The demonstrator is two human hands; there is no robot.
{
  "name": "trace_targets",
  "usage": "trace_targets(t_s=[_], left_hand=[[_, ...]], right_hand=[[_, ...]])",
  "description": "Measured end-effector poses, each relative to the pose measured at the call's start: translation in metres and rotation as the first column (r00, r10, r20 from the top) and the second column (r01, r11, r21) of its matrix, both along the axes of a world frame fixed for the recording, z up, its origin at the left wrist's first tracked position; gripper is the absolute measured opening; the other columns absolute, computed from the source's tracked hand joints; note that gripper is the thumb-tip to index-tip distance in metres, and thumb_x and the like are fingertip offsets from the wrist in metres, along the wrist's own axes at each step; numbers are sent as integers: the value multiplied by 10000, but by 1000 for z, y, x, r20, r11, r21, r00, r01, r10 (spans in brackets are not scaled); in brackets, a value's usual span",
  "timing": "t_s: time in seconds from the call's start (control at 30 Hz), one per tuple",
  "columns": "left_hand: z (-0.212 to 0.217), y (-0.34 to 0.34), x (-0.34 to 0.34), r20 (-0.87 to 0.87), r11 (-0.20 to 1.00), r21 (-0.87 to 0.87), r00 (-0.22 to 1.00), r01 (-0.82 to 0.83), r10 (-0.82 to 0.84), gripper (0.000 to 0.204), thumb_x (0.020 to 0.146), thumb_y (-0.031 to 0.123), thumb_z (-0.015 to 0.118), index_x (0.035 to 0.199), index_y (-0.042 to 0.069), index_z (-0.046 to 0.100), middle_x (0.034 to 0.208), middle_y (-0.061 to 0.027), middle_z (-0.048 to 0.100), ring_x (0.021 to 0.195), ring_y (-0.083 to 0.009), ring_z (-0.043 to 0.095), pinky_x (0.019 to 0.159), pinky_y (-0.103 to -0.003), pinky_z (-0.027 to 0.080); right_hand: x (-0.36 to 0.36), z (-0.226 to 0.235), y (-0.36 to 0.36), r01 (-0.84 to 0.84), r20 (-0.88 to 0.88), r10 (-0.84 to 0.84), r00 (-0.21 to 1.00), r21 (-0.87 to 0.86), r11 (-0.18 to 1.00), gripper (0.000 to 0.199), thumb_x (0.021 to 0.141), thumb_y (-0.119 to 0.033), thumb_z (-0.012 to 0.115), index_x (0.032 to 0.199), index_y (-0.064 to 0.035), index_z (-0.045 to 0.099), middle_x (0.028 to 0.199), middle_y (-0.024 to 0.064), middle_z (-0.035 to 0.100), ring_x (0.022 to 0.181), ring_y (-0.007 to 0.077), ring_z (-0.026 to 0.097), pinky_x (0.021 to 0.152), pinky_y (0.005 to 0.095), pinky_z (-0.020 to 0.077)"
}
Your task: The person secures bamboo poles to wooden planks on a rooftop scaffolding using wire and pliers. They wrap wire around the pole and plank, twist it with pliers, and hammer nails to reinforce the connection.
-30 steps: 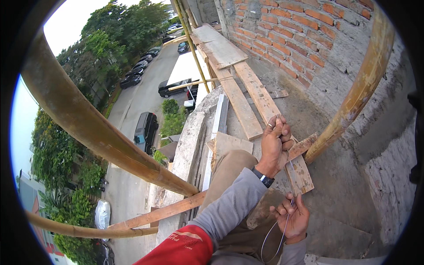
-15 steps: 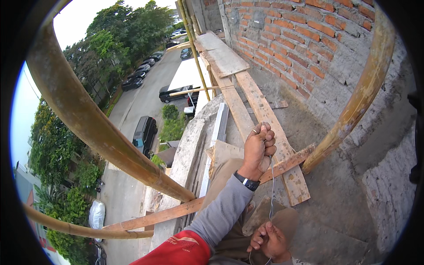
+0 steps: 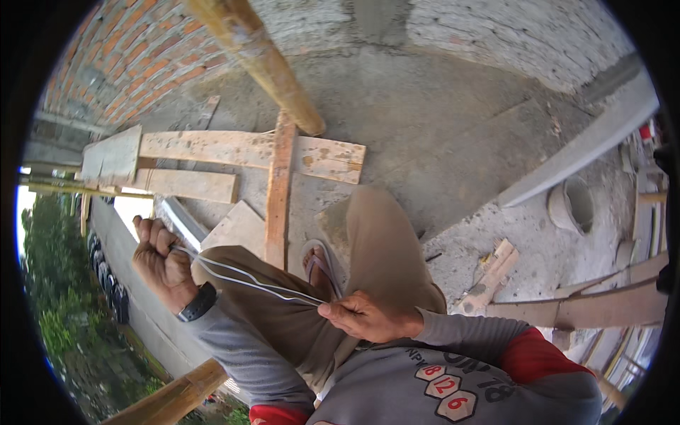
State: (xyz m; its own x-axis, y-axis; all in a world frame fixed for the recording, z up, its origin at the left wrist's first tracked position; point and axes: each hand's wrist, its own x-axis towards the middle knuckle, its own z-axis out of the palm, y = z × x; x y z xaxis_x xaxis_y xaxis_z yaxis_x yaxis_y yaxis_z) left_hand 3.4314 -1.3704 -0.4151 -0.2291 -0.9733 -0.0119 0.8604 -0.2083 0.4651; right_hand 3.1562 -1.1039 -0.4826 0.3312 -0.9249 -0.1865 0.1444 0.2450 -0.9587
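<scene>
A thin pale cord [image 3: 255, 282] runs doubled between my two hands, fairly straight with a slight sag. My left hand [image 3: 164, 258], with a dark watch at its wrist, is closed in a fist round one end, out over the left. My right hand [image 3: 372, 316] pinches the other end between thumb and fingers, in front of my body above my lap. Both hands are off the planks. Whether the cord's ends continue inside the fists is hidden.
Planks [image 3: 205, 147] lie on the concrete floor, crossed by a wooden beam [image 3: 278, 191]. A bamboo pole [image 3: 258, 67] stands beyond them. At left the platform drops to a road [image 3: 159, 329] far below. A concrete pipe [image 3: 572, 205] and broken wood [image 3: 492, 276] lie at right.
My view has turned right, toward the floor. My hands have drawn further apart, the cord now stretched doubled between them. The left stays in a fist, the right still pinches.
</scene>
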Motion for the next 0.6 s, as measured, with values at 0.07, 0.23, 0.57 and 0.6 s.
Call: trace_targets(t_s=[0.07, 0.23, 0.57, 0.6], left_hand=[[5, -12, 6, 33, 991, -132, 999, -12, 17, 94, 1025, -28, 383, 972, 2, 454, 737, 3, 298, 578, -99, 230, 440, -243, 205], [16, -31, 23, 127, 993, -111, 992, 34, -20, 201, 1048, -20, 358, 862, 41, 404, 729, 1, 243, 560, -107, 205, 456, -262, 204], [18, 74, -143, 222, 345, -735, -274, 584, 936, 799, 938, 447, 675, 1532, 20, 353, 1500, -235, 448, 1329, -392, 462, 1060, -513, 400], [10, 105, -165, 451, 418, -489, -189, 766, 872, 719, 936, 374, 685, 1514, 55, 401, 1466, -190, 506, 1332, -363, 472, 1062, -519, 396]], right_hand=[[2, -5, 8, 188, -73, -194, 978, -78, 979, 592, 1084, -454, 405, 717, -8, 531, 564, 98, 485, 516, 230, 507, 574, 420, 430], [11, -9, 22, 290, -121, -300, 946, -92, 952, 646, 1088, -458, 369, 691, 12, 568, 592, 207, 519, 559, 394, 504, 632, 483, 440], [-68, -27, -8, 373, -130, -372, 919, -15, 928, 654, 1073, -488, 383, 639, -23, 533, 542, 151, 499, 560, 353, 539, 687, 438, 488], [-70, -26, -15, 449, -230, -525, 820, -311, 838, 631, 1069, -488, 400, 675, -17, 547, 567, 146, 513, 570, 324, 553, 680, 429, 491]])
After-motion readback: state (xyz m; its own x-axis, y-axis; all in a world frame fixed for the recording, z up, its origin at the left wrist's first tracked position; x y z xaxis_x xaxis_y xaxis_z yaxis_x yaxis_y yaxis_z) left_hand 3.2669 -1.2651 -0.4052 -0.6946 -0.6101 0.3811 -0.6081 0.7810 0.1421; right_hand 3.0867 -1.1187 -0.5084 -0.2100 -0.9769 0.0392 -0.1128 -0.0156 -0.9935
